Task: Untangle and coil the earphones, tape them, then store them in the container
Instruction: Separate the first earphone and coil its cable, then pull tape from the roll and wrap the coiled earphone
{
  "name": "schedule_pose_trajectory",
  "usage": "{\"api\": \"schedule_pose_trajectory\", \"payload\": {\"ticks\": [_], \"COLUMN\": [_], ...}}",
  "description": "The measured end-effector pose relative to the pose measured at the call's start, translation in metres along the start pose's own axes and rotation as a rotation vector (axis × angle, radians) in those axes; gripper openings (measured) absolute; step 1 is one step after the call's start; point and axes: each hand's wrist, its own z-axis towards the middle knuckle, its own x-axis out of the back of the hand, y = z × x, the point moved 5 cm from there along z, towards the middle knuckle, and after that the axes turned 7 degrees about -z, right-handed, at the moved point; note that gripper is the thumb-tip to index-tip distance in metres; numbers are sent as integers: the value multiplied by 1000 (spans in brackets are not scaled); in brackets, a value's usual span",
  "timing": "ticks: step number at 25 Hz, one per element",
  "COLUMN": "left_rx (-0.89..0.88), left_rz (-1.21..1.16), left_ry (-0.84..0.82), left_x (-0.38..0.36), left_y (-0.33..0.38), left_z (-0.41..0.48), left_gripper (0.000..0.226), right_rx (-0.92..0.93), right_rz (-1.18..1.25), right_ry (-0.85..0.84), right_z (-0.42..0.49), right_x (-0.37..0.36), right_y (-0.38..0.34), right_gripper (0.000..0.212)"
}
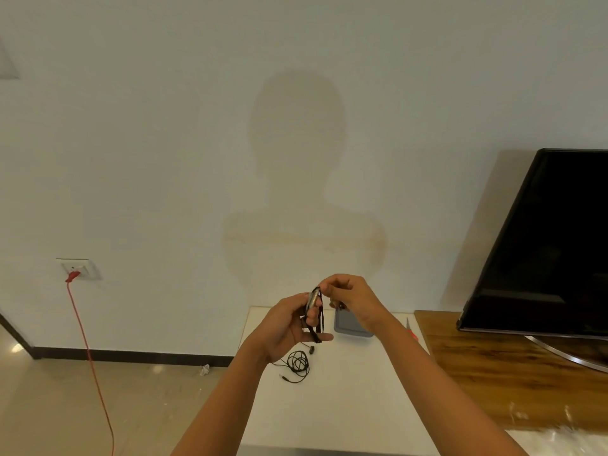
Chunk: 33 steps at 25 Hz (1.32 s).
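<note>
My left hand [292, 324] holds a coiled bundle of black earphones [318, 319] upright above the white table [345, 406]. A shiny strip of tape [313, 298] lies across the top of the bundle. My right hand [352, 299] pinches the top of the bundle at the tape. A second pair of black earphones [297, 363] lies loosely tangled on the table below my left hand. The grey container [348, 325] sits at the table's far edge, partly hidden behind my right wrist.
A red-handled tool [411, 330] lies at the table's right edge. A wooden cabinet [493, 366] with a large black screen [552, 245] stands to the right. A red cable [88, 350] runs from a wall socket [76, 268] down to the floor on the left.
</note>
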Motion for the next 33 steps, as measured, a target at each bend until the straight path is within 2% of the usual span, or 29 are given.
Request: {"api": "schedule_pose_trajectory", "payload": {"ticks": [3,6,10,12,14,17,20,23,25,28,31,33], "left_rx": [-19,-71,-127,-145,-158,-128,28,128,127,110,128,147], "left_rz": [-178,-158,-189,-271,-357,-387,-291,-116,-31,-56,-70,18], "left_ry": [16,69,126,144,150,147,123,137,168,182,303,403], "left_x": [2,6,10,12,14,23,34,41,46,57,72,83], "left_y": [-3,-1,1,-3,-8,-15,-21,-31,-38,-57,-87,-108], "left_z": [1,3,5,5,4,4,12,26,37,58,74,86], "left_gripper": [34,34,31,29,28,40,64,60,48,39,37,33], "right_rx": [-102,-131,-94,-76,-23,65,118,169,171,107,-56,-216], "right_rz": [105,182,149,39,-190,-503,-687,-788,-741,-585,-291,-151], "right_ry": [-27,-63,43,136,199,220,192,154,97,70,25,5], "right_z": [-10,-17,-22,-22,-20,-18,-14,-7,1,14,21,27], "right_x": [-13,-26,-32,-29,-24,-20,-19,-20,-19,-11,-6,-1], "right_y": [18,26,19,14,7,0,3,17,33,65,113,158], "right_gripper": [24,28,17,17,19,17,18,18,18,16,19,22]}}
